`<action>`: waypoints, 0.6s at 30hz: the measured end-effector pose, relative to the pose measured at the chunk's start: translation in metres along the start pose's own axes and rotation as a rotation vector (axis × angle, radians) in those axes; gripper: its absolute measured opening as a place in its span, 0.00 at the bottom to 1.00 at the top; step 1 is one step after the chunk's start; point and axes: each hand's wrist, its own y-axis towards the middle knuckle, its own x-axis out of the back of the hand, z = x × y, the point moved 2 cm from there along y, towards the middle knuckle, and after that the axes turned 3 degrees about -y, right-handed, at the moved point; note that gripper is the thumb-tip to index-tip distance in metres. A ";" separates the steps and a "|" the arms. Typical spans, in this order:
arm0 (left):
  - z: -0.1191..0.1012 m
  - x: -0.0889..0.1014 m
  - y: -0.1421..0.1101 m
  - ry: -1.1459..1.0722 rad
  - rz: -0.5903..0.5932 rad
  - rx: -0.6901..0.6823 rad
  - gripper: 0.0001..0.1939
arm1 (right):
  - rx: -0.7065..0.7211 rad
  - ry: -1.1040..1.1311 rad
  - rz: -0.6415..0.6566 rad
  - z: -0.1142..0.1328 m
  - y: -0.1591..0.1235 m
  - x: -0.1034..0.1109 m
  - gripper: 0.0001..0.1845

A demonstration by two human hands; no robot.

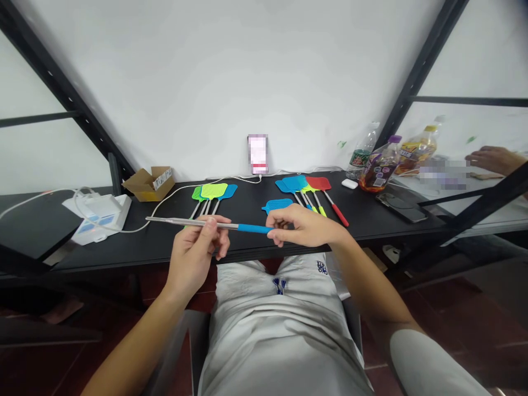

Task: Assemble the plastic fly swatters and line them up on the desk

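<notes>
I hold a telescopic metal rod with a blue handle [247, 227] level over the front edge of the black table [247, 209]. My left hand [198, 253] pinches the silver shaft near its middle. My right hand [303, 225] grips the blue handle end. The rod's bare tip points left, with no swatter head on it. A loose blue swatter head [277, 205] lies just behind my right hand. Green, yellow and blue fly swatters [211, 193] lie behind my left hand. Another bunch of blue, yellow and red swatters [307, 190] lies behind my right hand.
A white power strip with cables [99, 215] and an open cardboard box [149, 182] sit at the left. A phone [258, 154] leans on the wall. Bottles [377, 165], a white case [349, 183] and a dark phone [402, 205] stand at the right. Another person's hand [493, 159] rests far right.
</notes>
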 end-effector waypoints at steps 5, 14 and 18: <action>-0.014 0.012 0.008 -0.121 -0.178 -0.062 0.11 | -0.074 -0.016 -0.106 -0.002 -0.017 0.027 0.09; 0.011 0.006 0.004 0.059 -0.007 0.162 0.20 | -0.098 -0.050 -0.228 -0.010 -0.036 0.050 0.13; 0.014 0.002 -0.001 0.177 0.148 0.205 0.19 | -0.093 -0.089 -0.138 -0.006 -0.034 0.044 0.12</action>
